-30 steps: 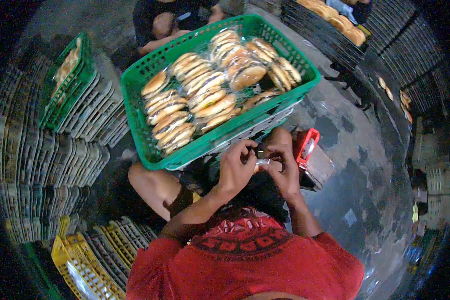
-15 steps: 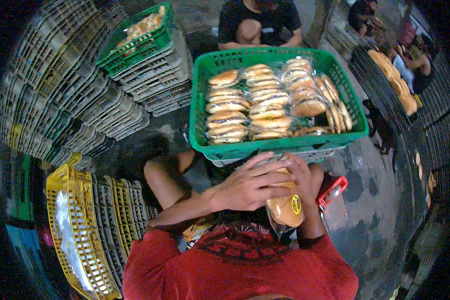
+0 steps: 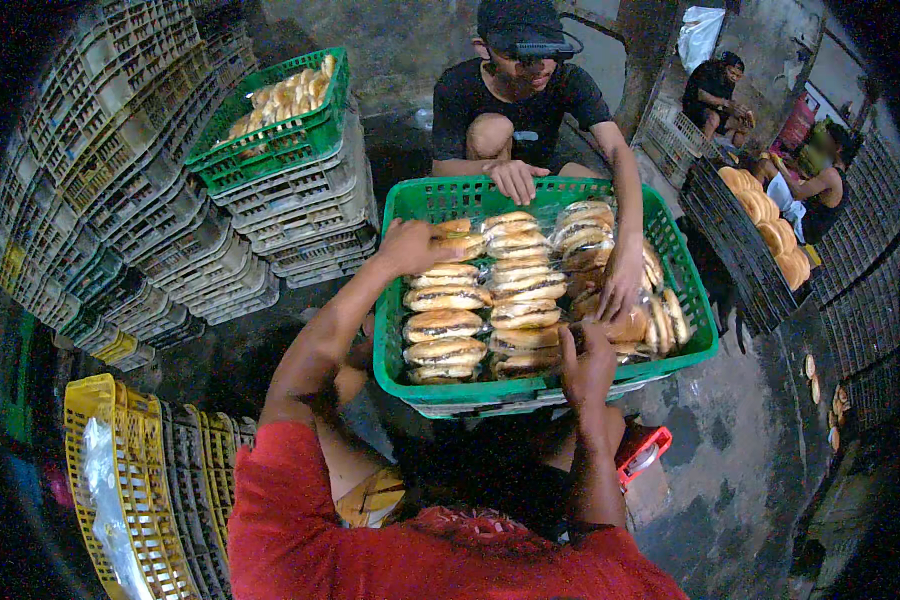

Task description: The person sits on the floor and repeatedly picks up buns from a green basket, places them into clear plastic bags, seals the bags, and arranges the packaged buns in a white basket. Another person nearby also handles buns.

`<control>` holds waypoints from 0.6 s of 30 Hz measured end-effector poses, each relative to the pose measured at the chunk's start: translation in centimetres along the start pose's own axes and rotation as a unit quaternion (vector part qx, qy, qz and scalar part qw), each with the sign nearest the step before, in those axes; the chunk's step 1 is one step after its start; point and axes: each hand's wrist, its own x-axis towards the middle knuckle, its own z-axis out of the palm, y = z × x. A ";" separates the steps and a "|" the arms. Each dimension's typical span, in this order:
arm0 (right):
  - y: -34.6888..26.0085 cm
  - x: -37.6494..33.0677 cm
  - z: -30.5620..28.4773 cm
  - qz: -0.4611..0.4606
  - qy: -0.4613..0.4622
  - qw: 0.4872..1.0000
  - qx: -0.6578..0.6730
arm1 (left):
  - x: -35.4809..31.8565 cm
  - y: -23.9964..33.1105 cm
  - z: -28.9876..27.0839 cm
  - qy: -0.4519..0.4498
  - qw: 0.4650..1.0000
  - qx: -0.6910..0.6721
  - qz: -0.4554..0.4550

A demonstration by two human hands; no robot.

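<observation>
A green plastic crate (image 3: 550, 386) holds rows of buns with dark filling (image 3: 523, 284), wrapped in clear film. Over its left side reaches my left hand (image 3: 413, 247), fingers closed on a wrapped bun (image 3: 460, 243) at the far-left end of a row. My right hand (image 3: 588, 362) is at the near side, thumb and fingers apart, close to a wrapped bun (image 3: 627, 326); its fingertips are partly hidden. A co-worker opposite reaches in with one hand (image 3: 622, 280) on buns near my right fingers. The co-worker's other hand (image 3: 515, 181) rests on the far rim.
Stacked crates (image 3: 305, 215) stand at the left, topped by a green crate of bread (image 3: 340, 100). A yellow crate (image 3: 140, 470) is near left. A red-framed object (image 3: 645, 455) lies right of my leg. Farther right, other people sit by a dark tray of buns (image 3: 770, 225).
The wrapped bread I held over my lap is no longer in my hands there. Both hands have moved forward to the crate, spreading apart. The co-worker has reached in. My view has tilted up.
</observation>
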 end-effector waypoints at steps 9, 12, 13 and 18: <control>0.3 -0.4 0.5 -0.063 0.020 0.996 -0.060 | 12.6 -6.0 7.7 -0.186 0.977 -0.018 -0.107; 0.6 -0.6 0.5 -0.065 0.013 0.996 -0.059 | 9.6 -2.2 4.6 -0.065 0.987 0.119 -0.088; 0.8 -0.6 0.4 -0.072 0.015 0.996 -0.059 | 8.3 -0.5 2.6 0.016 0.978 0.198 -0.065; 0.8 -0.7 -0.1 -0.068 -0.011 0.993 0.092 | -0.6 5.9 -8.9 0.290 0.948 -0.112 -0.073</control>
